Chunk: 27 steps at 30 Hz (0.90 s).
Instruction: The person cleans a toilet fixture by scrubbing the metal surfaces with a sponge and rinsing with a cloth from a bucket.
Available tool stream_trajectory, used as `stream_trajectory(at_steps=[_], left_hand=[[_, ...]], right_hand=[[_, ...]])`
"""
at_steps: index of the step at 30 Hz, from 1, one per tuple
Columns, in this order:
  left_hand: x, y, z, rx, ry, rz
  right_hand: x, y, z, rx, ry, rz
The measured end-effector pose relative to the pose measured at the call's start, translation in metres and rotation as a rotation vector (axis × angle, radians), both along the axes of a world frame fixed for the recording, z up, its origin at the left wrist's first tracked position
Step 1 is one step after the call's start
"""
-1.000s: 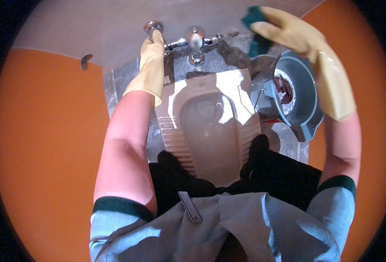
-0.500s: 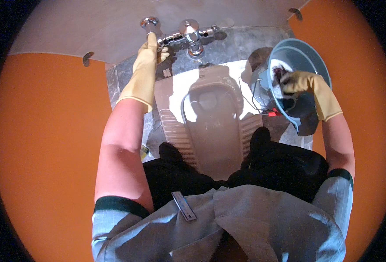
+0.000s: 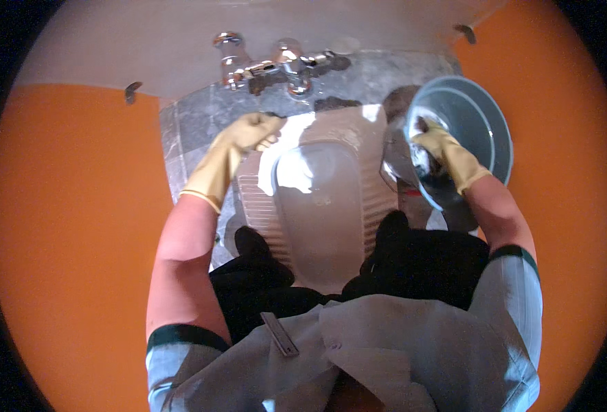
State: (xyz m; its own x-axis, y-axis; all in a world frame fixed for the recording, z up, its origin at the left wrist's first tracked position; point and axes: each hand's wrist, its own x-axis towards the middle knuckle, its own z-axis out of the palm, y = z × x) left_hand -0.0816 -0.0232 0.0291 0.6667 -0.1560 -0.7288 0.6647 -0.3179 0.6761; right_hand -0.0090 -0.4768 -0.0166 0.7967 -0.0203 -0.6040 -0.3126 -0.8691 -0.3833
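Observation:
My left hand (image 3: 250,132), in a yellow rubber glove, hovers near the upper left corner of the squat toilet (image 3: 321,226). Its fingers are loosely bent with a gap between them; I see nothing held. My right hand (image 3: 446,152), gloved alike, reaches inside the blue-grey bucket (image 3: 499,141) at the right. Its fingers are closed on a dark thing (image 3: 422,126) among white suds; glove and foam hide what kind it is. Behind the toilet stands the chrome flush valve (image 3: 290,58) with its upright pipe (image 3: 231,63), apart from my left hand.
Orange partitions (image 3: 77,226) rise at left and right, with small dark brackets (image 3: 132,92) near their far ends. Grey stone tiles (image 3: 197,120) surround the toilet. A pale wall (image 3: 125,48) lies behind. My dark shoes (image 3: 252,244) flank the basin.
My left hand has let go of the upright flush pipe and come down toward the toilet's corner. My right hand has shifted left within the bucket, which appears slightly lower and more to the left.

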Motion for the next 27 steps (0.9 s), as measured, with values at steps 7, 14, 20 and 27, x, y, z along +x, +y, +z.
stream_trajectory(at_steps=[7,14,20,27], left_hand=[[0.027,-0.056,0.019,0.000,-0.123,-0.381],[0.046,-0.112,0.089,-0.395,-0.171,-0.362],[0.053,-0.189,0.134,-0.666,-0.463,-0.358],[0.037,-0.275,0.128,-0.025,-0.814,-0.506]], right_hand=[[0.007,-0.034,0.115,1.181,0.437,-0.372],[0.000,-0.078,0.177,1.041,-0.359,0.009],[-0.014,-0.067,0.235,0.821,-0.245,-0.230],[-0.033,-0.044,0.238,0.964,-0.293,-0.321]])
